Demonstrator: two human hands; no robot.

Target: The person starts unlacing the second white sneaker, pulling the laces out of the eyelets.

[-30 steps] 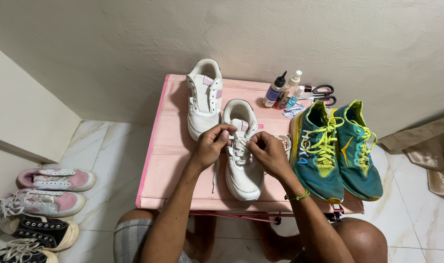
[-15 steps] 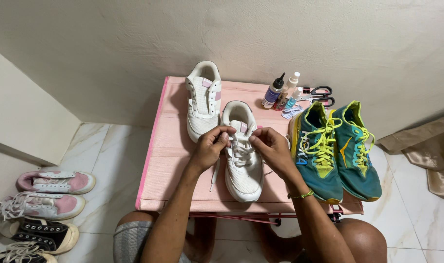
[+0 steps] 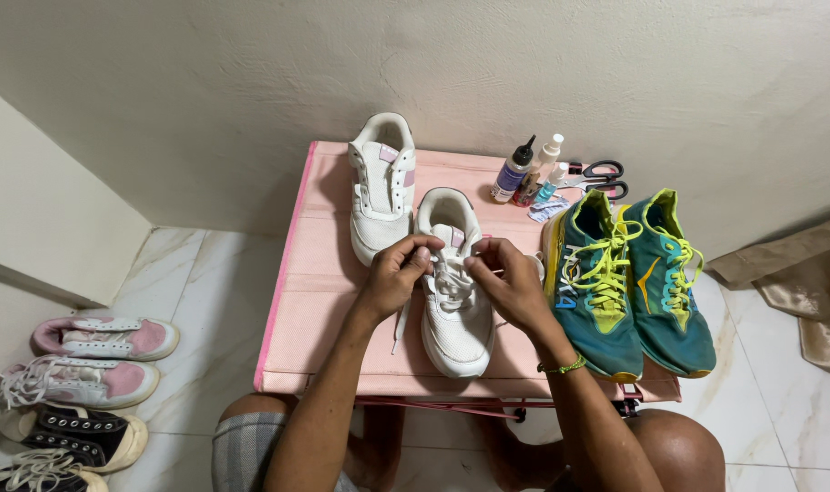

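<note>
A white sneaker (image 3: 458,328) lies toe toward me on the pink table (image 3: 324,301). My left hand (image 3: 399,273) pinches its white lace at the upper eyelets, and a loose lace end hangs down beside the shoe. My right hand (image 3: 508,284) grips the lace on the other side, with a green band on its wrist. A second white sneaker (image 3: 381,187) without laces stands behind and to the left.
A pair of teal shoes with yellow laces (image 3: 629,282) sits on the table's right side. Small bottles (image 3: 524,171) and scissors (image 3: 597,178) lie at the back. Several shoes (image 3: 78,383) line the floor at left. A tan cloth (image 3: 798,282) lies at right.
Both hands stay on the lace at the sneaker's upper eyelets, shifting only slightly. The shoes have not moved.
</note>
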